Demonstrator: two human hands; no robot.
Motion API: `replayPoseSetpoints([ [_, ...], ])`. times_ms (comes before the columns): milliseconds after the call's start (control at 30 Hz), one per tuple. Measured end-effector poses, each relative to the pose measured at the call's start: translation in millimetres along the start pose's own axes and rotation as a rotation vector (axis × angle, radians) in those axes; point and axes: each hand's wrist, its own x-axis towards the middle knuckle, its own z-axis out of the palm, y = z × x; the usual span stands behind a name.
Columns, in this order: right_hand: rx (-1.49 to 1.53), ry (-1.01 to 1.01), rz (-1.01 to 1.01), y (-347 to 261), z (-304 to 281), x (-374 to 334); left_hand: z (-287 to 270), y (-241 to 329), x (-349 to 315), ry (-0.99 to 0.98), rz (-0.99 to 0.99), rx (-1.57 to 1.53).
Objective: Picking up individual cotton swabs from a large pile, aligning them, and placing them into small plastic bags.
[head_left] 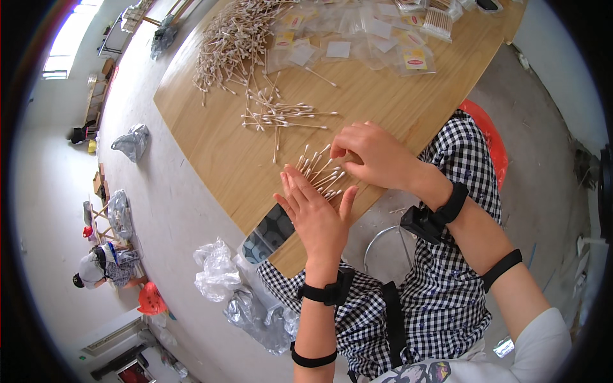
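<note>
Near the close edge of the wooden table lies a small bunch of cotton swabs (pixel 319 171), their white tips fanned out. Over its left side rests my left hand (pixel 313 207), open, with fingers stretched and the thumb apart; part of the bunch is hidden under the palm. At the bunch's right side my right hand (pixel 373 153) is closed, fingers curled in close to the swab tips. Whether a swab is between those fingertips cannot be made out. Beyond the hands lies a loose group of cotton swabs (pixel 281 115).
A large heap of cotton swabs (pixel 233 41) covers the table's (pixel 191 127) far left. Clear plastic bags (pixel 415 60) with cards spread along the far side, beside a packed bundle of swabs (pixel 438 22). A dark patterned piece (pixel 271 233) lies at the near left edge. Crumpled plastic (pixel 220 271) sits below.
</note>
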Motion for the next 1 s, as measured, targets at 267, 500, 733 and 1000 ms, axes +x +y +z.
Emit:
replayPoseSetpoints([
  [267, -0.177, -0.043, -0.077, -5.1, 10.5, 0.9, 10.2, 0.8, -1.7, -0.002, 0.059, 0.02],
  [500, -0.284, -0.002, -0.086, 4.6, -3.1, 5.4, 8.7, 1.5, -11.7, -0.057, 0.067, 0.063],
  [733, -0.421, 0.051, -0.081, 17.5, -18.1, 9.7, 3.5, 1.6, -14.6, -0.079, 0.087, 0.098],
  [1000, -0.45, 0.123, -0.184, 12.9, 11.2, 25.8, 4.7, 4.9, -16.0, -0.079, 0.098, 0.081],
])
